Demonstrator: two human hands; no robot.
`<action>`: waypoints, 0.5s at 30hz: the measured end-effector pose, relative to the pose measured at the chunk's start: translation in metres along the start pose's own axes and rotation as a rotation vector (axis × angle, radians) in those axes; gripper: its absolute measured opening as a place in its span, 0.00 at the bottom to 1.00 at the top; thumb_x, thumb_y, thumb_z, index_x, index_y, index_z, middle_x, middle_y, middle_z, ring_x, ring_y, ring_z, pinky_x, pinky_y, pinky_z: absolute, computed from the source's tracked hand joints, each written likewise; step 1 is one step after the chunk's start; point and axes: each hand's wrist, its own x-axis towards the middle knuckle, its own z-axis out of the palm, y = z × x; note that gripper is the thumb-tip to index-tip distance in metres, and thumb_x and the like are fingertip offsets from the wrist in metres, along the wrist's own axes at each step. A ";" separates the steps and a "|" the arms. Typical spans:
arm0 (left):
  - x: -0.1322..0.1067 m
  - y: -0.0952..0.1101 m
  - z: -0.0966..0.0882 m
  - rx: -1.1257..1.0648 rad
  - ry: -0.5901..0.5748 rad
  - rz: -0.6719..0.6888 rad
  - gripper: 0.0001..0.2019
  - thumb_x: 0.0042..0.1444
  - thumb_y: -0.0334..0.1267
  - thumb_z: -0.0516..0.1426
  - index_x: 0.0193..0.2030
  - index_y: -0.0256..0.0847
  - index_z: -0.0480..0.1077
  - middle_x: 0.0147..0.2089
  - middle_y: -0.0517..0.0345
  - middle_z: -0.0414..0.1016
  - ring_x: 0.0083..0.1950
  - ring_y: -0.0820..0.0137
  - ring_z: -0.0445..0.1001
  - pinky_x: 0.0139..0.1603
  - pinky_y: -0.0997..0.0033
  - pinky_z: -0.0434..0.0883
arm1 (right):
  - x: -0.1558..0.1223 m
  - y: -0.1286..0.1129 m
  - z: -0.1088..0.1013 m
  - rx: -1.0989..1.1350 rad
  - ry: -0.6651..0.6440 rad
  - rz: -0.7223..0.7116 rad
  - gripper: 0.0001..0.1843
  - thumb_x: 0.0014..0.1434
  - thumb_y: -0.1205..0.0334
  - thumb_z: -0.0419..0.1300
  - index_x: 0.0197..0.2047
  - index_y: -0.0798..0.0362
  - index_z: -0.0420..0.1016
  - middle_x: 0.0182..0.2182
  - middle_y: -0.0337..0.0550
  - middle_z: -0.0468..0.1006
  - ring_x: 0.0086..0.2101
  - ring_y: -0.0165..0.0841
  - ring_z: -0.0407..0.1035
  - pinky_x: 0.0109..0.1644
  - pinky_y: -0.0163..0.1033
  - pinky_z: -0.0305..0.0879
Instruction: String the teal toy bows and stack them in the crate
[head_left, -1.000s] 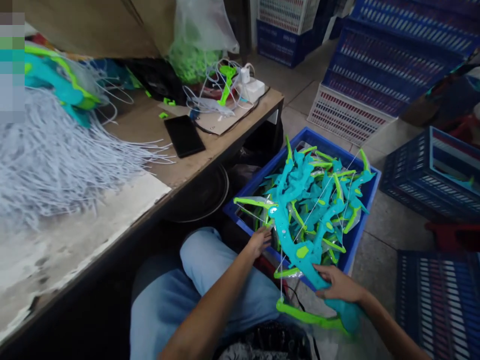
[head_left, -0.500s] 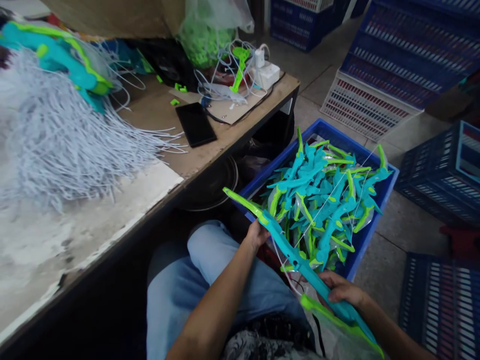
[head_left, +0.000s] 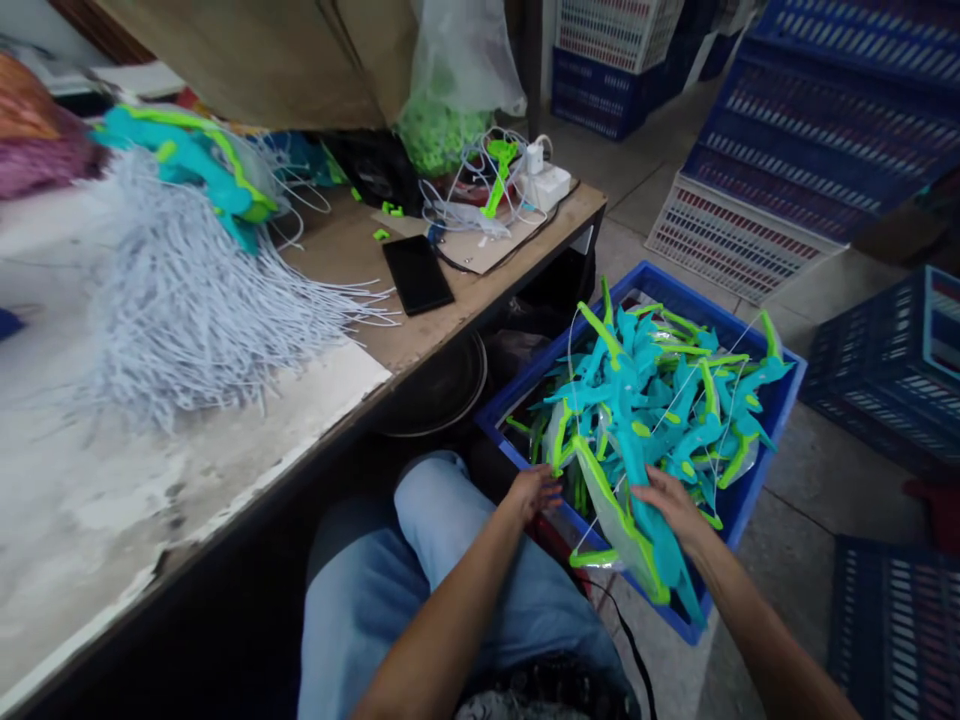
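Note:
A teal and green toy bow (head_left: 643, 520) in a clear plastic bag lies tilted on top of a heap of similar bows (head_left: 675, 390). The heap fills a blue crate (head_left: 784, 405) on the floor to my right. My right hand (head_left: 673, 507) rests on the bow's middle, with its fingers closed over it. The bow's lower end hangs past the crate's near rim. My left hand (head_left: 536, 492) is at the crate's near left rim beside the bag's edge, fingers stretched out and holding nothing that I can see. My knee in blue jeans (head_left: 442, 540) is just left of the crate.
A worn workbench (head_left: 225, 440) on my left holds a bundle of pale cords (head_left: 187, 310), more bagged bows (head_left: 202, 165), a black phone (head_left: 417, 273), a charger with cables (head_left: 544, 183) and a bag of green parts (head_left: 442, 125). Blue and white crates (head_left: 825, 110) stand around on the floor.
The bow was held across my lap in both hands. It has swung up and right onto the heap in the crate, and my left hand has let go of its upper limb.

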 end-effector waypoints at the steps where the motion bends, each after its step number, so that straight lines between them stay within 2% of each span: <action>1: 0.000 -0.003 0.003 0.037 -0.004 -0.010 0.10 0.53 0.33 0.61 0.42 0.36 0.68 0.41 0.47 0.74 0.39 0.61 0.76 0.36 0.61 0.76 | 0.019 -0.011 0.004 -0.017 -0.020 -0.008 0.26 0.40 0.46 0.67 0.41 0.52 0.78 0.32 0.43 0.79 0.33 0.39 0.72 0.36 0.40 0.68; 3: -0.002 -0.006 0.006 0.099 -0.004 -0.012 0.12 0.50 0.34 0.63 0.41 0.35 0.69 0.46 0.44 0.73 0.45 0.58 0.75 0.40 0.60 0.75 | 0.062 -0.032 0.019 -0.046 -0.070 -0.050 0.24 0.40 0.46 0.66 0.36 0.54 0.77 0.29 0.42 0.78 0.30 0.37 0.71 0.35 0.39 0.68; 5: -0.004 -0.008 0.007 0.144 -0.003 0.011 0.12 0.50 0.34 0.63 0.42 0.36 0.70 0.50 0.43 0.72 0.51 0.56 0.72 0.43 0.60 0.74 | 0.106 -0.048 0.043 -0.072 -0.079 -0.105 0.21 0.40 0.45 0.65 0.30 0.55 0.75 0.24 0.39 0.76 0.28 0.35 0.70 0.34 0.38 0.66; 9: -0.014 -0.010 0.001 0.201 -0.024 0.081 0.12 0.50 0.36 0.63 0.42 0.38 0.72 0.49 0.48 0.74 0.54 0.59 0.70 0.46 0.64 0.70 | 0.186 -0.062 0.111 -0.118 -0.075 -0.176 0.14 0.40 0.54 0.66 0.26 0.55 0.72 0.20 0.35 0.72 0.26 0.33 0.67 0.33 0.37 0.64; 12: -0.023 -0.012 -0.007 0.223 -0.064 0.109 0.12 0.47 0.38 0.64 0.39 0.37 0.73 0.43 0.50 0.76 0.48 0.61 0.72 0.45 0.65 0.69 | 0.227 -0.063 0.168 -0.140 -0.054 -0.221 0.11 0.42 0.60 0.67 0.29 0.54 0.72 0.24 0.37 0.74 0.32 0.36 0.69 0.38 0.38 0.65; 15: -0.031 -0.013 -0.014 0.220 -0.103 0.130 0.13 0.45 0.40 0.63 0.37 0.36 0.73 0.38 0.52 0.77 0.42 0.65 0.74 0.44 0.66 0.70 | 0.251 -0.058 0.225 -0.138 -0.054 -0.268 0.15 0.47 0.62 0.66 0.39 0.55 0.73 0.33 0.40 0.78 0.41 0.37 0.70 0.45 0.39 0.64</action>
